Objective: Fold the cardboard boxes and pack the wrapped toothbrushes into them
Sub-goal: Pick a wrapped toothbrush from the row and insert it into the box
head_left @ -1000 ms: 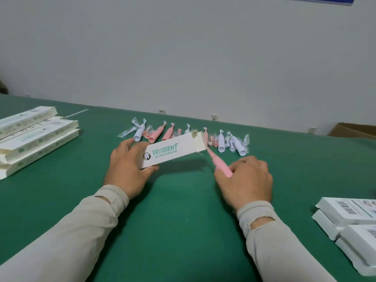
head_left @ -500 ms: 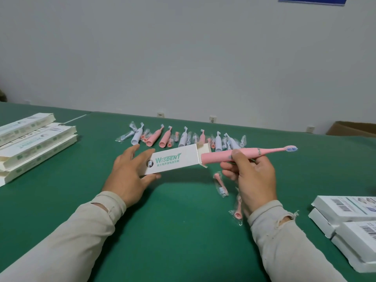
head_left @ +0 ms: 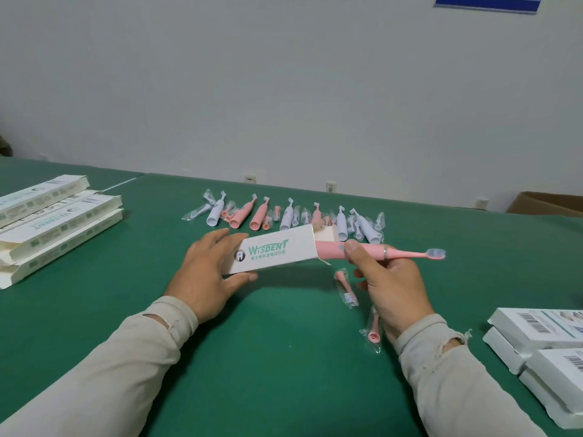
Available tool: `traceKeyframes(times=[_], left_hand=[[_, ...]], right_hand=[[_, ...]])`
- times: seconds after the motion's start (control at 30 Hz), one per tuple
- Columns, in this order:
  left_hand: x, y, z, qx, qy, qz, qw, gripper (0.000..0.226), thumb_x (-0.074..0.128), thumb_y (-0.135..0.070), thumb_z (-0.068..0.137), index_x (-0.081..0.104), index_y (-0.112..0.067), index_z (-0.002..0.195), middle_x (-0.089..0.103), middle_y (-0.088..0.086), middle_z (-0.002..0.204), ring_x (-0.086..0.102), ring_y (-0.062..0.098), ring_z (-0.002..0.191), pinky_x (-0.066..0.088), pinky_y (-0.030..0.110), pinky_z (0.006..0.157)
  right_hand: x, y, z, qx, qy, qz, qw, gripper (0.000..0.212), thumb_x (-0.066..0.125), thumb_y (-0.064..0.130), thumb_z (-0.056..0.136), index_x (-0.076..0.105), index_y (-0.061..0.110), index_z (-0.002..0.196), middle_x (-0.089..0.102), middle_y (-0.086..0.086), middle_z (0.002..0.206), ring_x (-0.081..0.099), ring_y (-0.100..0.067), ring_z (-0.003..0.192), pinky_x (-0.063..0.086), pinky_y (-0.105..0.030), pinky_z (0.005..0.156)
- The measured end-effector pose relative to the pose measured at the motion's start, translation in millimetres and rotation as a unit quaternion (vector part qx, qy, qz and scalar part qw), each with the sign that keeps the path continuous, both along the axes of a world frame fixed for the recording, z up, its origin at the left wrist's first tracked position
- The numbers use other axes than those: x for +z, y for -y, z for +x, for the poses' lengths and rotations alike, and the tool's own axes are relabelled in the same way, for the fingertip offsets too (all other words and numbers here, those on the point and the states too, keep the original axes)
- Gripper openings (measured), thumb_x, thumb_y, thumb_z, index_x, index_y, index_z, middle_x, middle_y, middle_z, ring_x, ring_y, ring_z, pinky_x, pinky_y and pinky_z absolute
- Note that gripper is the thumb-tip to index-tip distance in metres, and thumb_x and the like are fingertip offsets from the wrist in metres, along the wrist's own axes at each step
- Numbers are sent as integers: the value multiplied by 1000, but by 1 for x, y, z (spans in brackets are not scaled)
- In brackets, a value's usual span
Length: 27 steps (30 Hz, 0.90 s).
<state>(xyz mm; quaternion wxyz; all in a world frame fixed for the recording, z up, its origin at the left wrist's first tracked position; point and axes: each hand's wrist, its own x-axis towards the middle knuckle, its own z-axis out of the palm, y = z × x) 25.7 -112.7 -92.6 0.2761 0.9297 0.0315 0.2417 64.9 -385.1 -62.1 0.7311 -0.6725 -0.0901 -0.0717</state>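
Pink plastic toothbrush [head_left: 362, 251], seemingly unwrapped, half-inserted in white cardboard box [head_left: 271, 253]; right hand [head_left: 391, 288] pinches handle, left hand [head_left: 205, 272] clasps box; next, push home.

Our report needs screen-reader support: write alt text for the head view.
A person's right hand slides a pink toothbrush handle-first into a white box held by the left hand above a green table; more brush parts lie behind.

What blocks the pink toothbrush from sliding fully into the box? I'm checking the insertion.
Nothing visible: the pink toothbrush already enters the open end of the box, guided by the right hand, steadied by the left hand.
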Motion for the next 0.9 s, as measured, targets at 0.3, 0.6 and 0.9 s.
traceKeyframes(times=[0.3,0.6,0.9], left_hand=[[2,-2,0,46,-13,25,999,63,76,-42,83,48,-40,139,39,-9,150,30,23,135,35,44,109],[0,-1,-1,34,-9,31,999,62,78,-40,81,49,-43,135,39,-10,149,29,21,135,38,47,106],[0,0,-1,14,-5,32,999,65,77,-41,82,47,-39,140,39,-9,149,29,21,137,33,44,112]], right_hand=[[-5,-1,10,-22,-61,30,997,34,74,28,88,61,8,112,64,2,65,57,-12,51,49,-25,49],[-11,5,20,-133,-27,33,990,7,63,19,95,62,19,103,67,-1,75,64,-3,55,52,-21,55],[-11,3,5,-35,167,-302,938,24,61,21,97,69,41,108,59,17,94,56,8,83,38,0,70]])
